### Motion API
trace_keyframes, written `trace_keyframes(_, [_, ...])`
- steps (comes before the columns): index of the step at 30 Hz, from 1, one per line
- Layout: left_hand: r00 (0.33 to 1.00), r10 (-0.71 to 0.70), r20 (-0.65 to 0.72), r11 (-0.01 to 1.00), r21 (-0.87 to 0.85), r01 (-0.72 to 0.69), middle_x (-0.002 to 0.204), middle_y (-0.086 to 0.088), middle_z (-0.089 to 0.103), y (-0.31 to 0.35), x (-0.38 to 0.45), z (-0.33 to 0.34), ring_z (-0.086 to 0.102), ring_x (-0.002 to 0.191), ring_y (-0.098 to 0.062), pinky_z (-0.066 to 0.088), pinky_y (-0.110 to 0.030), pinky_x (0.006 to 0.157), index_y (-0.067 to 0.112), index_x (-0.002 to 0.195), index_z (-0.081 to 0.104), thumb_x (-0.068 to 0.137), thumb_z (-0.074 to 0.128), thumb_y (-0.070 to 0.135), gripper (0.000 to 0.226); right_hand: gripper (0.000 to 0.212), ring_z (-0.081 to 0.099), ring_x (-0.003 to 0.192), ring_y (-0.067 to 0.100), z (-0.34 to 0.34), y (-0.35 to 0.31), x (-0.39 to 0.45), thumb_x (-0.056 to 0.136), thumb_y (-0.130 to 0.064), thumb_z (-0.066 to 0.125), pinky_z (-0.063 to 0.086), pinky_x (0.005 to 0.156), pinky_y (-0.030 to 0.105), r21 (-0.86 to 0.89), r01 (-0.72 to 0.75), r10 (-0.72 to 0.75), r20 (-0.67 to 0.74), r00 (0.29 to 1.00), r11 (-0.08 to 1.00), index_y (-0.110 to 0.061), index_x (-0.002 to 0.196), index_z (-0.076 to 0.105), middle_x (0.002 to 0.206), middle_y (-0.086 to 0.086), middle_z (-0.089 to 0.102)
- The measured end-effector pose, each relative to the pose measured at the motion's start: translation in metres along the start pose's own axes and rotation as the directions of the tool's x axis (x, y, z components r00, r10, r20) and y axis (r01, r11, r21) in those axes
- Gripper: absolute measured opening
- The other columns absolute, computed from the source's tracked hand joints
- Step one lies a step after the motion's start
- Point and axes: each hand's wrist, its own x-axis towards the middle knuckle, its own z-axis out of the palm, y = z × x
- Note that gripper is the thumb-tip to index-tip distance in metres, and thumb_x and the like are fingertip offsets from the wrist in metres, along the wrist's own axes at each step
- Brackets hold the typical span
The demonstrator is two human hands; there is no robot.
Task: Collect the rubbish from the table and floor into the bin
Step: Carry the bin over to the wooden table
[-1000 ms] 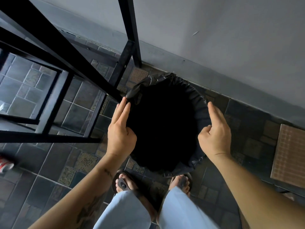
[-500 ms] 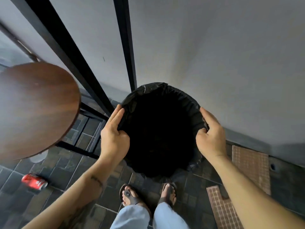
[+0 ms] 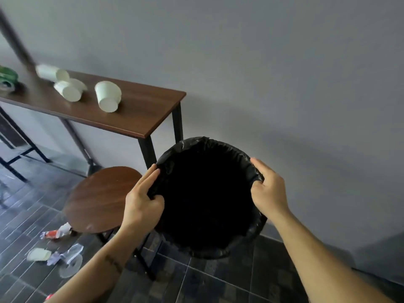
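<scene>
The left hand [image 3: 142, 206] and right hand [image 3: 270, 191] are each gripping opposite sides of the bin [image 3: 207, 251], lifted near the table's [image 3: 140, 119] right end. It is probably handling light, its liner slippery, so clasping the stiff rim suits best.

Crinkled, faintly glossy black plastic liner [image 3: 218, 145] lines the bin; the counter [image 3: 140, 106] at upper left is smooth wood-grain on matt black metal legs.

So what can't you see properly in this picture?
All in the head view:
- Inside of the bin: only blackness within the black liner.
- Green thing on the table: blurred, cut off by the left edge.
- Floor rubbish: small and smeared.
- Stool legs: mostly hidden under the seat.
</scene>
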Motion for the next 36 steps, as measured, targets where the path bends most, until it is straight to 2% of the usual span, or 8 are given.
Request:
trace_keyframes(4, [0.989, -0.126, -0.072, 0.959, -0.264, 0.103, 0.136, 0.012, 0.061, 0.034, -0.02, -0.025, 0.069, 0.063, -0.01, 0.054, -0.021, 0.047, 0.027, 0.14, 0.059, 0.08, 0.041, -0.023, 0.079, 0.072, 0.06, 0.09, 0.012, -0.014, -0.03, -0.017, 0.08, 0.011, 0.038, 0.05, 0.085, 0.026, 0.055, 0.028, -0.028, 0.004, 1.0, 0.998, -0.024, 0.14, 0.055, 0.141, -0.001, 0.058])
trace_keyframes(8, [0.974, -0.203, -0.1, 0.894, -0.425, 0.142, 0.125, 0.021, 0.063, 0.051, -0.038, -0.053, 0.072, 0.07, -0.013, 0.053, -0.019, 0.046, 0.022, 0.138, 0.061, 0.077, 0.03, -0.029, 0.085, 0.07, 0.059, 0.098, 0.011, -0.009, -0.062, -0.036, 0.081, 0.013, 0.037, 0.041, 0.079, 0.007, 0.056, 0.066, -0.068, 0.035, 0.997, 0.996, -0.021, 0.14, 0.055, 0.142, 0.001, 0.057])
trace_keyframes(13, [0.967, -0.193, -0.164, 0.89, -0.445, 0.102, 0.121, 0.023, 0.061, 0.058, -0.05, -0.106, 0.07, 0.096, -0.002, 0.058, -0.015, 0.066, 0.017, 0.137, 0.06, 0.08, 0.026, -0.029, 0.081, 0.07, 0.063, 0.078, 0.005, 0.013, -0.107, -0.046, 0.083, 0.013, 0.038, 0.044, 0.052, 0.008, 0.081, 0.148, -0.155, 0.093, 0.983, 0.986, -0.021, 0.142, 0.053, 0.144, 0.001, 0.054])
trace_keyframes(17, [0.958, -0.163, -0.238, 0.915, -0.4, 0.056, 0.126, 0.021, 0.06, 0.037, -0.049, -0.156, 0.063, 0.118, -0.015, 0.058, -0.033, 0.094, 0.024, 0.138, 0.058, 0.082, 0.028, -0.027, 0.082, 0.073, 0.039, 0.054, -0.002, 0.055, -0.144, -0.045, 0.082, 0.012, 0.037, 0.035, 0.05, 0.01, 0.113, 0.222, -0.237, 0.146, 0.96, 0.968, -0.025, 0.143, 0.051, 0.138, 0.002, 0.06])
trace_keyframes(21, [0.94, -0.127, -0.317, 0.95, -0.311, 0.023, 0.145, 0.018, 0.045, 0.012, -0.042, -0.209, 0.058, 0.118, -0.008, 0.053, -0.009, 0.076, 0.02, 0.146, 0.051, 0.084, 0.032, -0.024, 0.079, 0.074, 0.04, 0.032, 0.008, 0.101, -0.189, -0.054, 0.082, 0.015, 0.035, 0.036, 0.036, 0.02, 0.138, 0.226, -0.251, 0.203, 0.946, 0.964, -0.022, 0.145, 0.05, 0.121, 0.011, 0.068])
trace_keyframes(24, [0.932, -0.137, -0.337, 0.961, -0.273, 0.042, 0.144, 0.019, 0.048, -0.009, -0.032, -0.255, 0.066, 0.085, -0.005, 0.054, -0.014, 0.059, 0.022, 0.147, 0.05, 0.082, 0.033, -0.023, 0.08, 0.074, 0.068, 0.073, 0.001, 0.146, -0.22, -0.057, 0.08, 0.015, 0.036, 0.053, 0.065, 0.017, 0.139, 0.276, -0.302, 0.219, 0.928, 0.951, -0.019, 0.144, 0.051, 0.135, 0.005, 0.061])
trace_keyframes(27, [0.911, -0.16, -0.38, 0.972, -0.224, 0.077, 0.14, 0.016, 0.054, -0.036, -0.012, -0.306, 0.059, 0.05, -0.013, 0.046, -0.026, 0.042, 0.023, 0.145, 0.053, 0.079, 0.035, -0.018, 0.08, 0.07, 0.048, 0.134, 0.012, 0.199, -0.252, -0.061, 0.079, 0.014, 0.039, 0.031, 0.104, 0.015, 0.085, 0.336, -0.347, 0.229, 0.91, 0.938, -0.014, 0.142, 0.052, 0.144, -0.001, 0.054])
trace_keyframes(36, [0.868, -0.151, -0.472, 0.984, -0.155, 0.087, 0.142, 0.011, 0.057, -0.092, 0.036, -0.409, 0.065, 0.058, -0.018, 0.047, -0.025, 0.043, 0.022, 0.143, 0.056, 0.08, 0.037, -0.015, 0.076, 0.063, 0.036, 0.143, 0.014, 0.34, -0.293, -0.06, 0.086, 0.005, 0.042, 0.024, 0.107, 0.013, -0.008, 0.436, -0.401, 0.375, 0.836, 0.9, -0.013, 0.146, 0.045, 0.153, 0.001, 0.043])
